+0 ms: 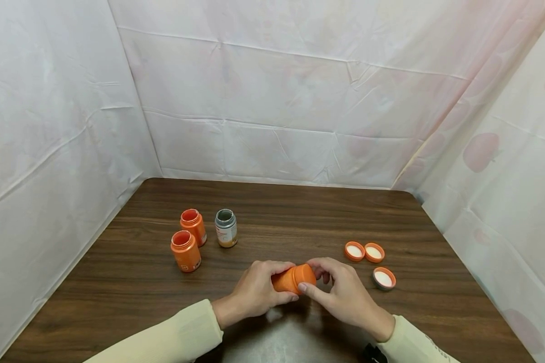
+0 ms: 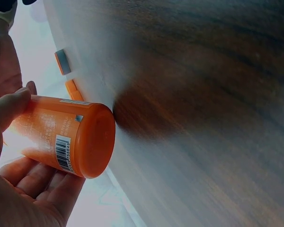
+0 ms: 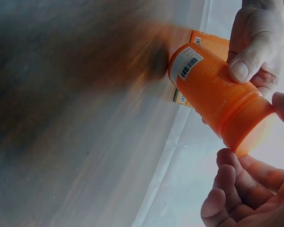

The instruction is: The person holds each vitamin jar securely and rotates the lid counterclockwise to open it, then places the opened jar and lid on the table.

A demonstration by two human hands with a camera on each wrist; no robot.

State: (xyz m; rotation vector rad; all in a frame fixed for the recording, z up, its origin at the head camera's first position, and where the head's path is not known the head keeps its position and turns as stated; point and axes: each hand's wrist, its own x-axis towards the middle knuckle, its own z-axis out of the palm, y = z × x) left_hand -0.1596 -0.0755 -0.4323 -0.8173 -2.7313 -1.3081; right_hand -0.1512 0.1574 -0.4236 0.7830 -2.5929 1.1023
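An orange bottle (image 1: 284, 282) lies tilted in my left hand (image 1: 256, 288), its orange cap (image 1: 305, 275) on the end towards my right. Thumb and fingers of that hand grip the bottle's body from opposite sides. My right hand (image 1: 344, 293) pinches the cap between thumb and fingertips. In the left wrist view the bottle's base (image 2: 98, 142) and a barcode label (image 2: 63, 152) face the camera, low over the table. The right wrist view shows the cap (image 3: 248, 126) seated on the bottle's neck, with the right fingertips at its rim.
Two uncapped orange bottles (image 1: 187, 257) and an uncapped grey bottle (image 1: 227, 233) stand at the left on the dark wooden table (image 1: 295, 212). Over on the right lie two orange caps (image 1: 374, 252) and a grey-sided one (image 1: 384, 279), insides up. White sheeting (image 1: 272, 91) hangs around the table.
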